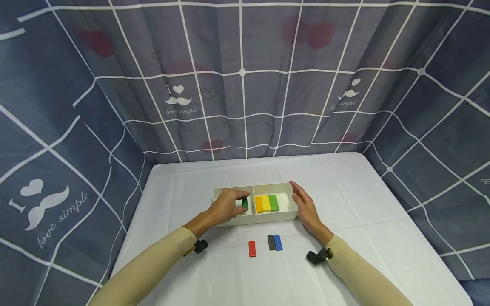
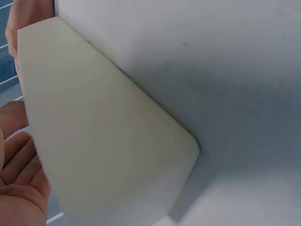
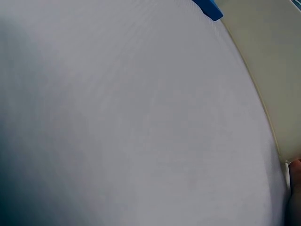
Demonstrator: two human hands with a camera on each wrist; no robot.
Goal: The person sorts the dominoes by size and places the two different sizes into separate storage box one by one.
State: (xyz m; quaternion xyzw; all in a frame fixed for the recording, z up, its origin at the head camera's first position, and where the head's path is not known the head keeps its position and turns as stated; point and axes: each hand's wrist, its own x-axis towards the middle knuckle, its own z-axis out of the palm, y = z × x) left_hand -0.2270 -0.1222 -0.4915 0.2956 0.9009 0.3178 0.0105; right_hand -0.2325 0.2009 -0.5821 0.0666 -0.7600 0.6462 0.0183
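1. Left grip (image 1: 226, 205) is pinched to the width of a dark green block (image 1: 244, 203), which is held between thumb and fingertips.
2. With 12 o'clock taken as straight away from the person, that block is placed at 9 o'clock from the divider (image 1: 253, 199) of a white box (image 1: 264, 218), at the left compartment; whether the compartment's floor is touched cannot be told.
3. Right grip (image 1: 308, 210) is held open at the 3 o'clock end of the box, with fingers extended along the end wall and nothing grasped.
4. Three blocks are lined up side by side in the right compartment, just at 3 o'clock from the divider: an orange block (image 1: 258, 205), a yellow block (image 1: 266, 204) and a lighter green block (image 1: 273, 203).
5. On the white-covered surface (image 1: 191, 191), a red block (image 1: 252, 249) is set apart at 6 o'clock from the box.
6. Near 5 o'clock from the box, a black block (image 1: 271, 242) and a blue block (image 1: 277, 242) are laid close together.
7. At 12 o'clock, beyond the surface, a grey curtain (image 1: 268, 93) is hung, marked with white grid lines.
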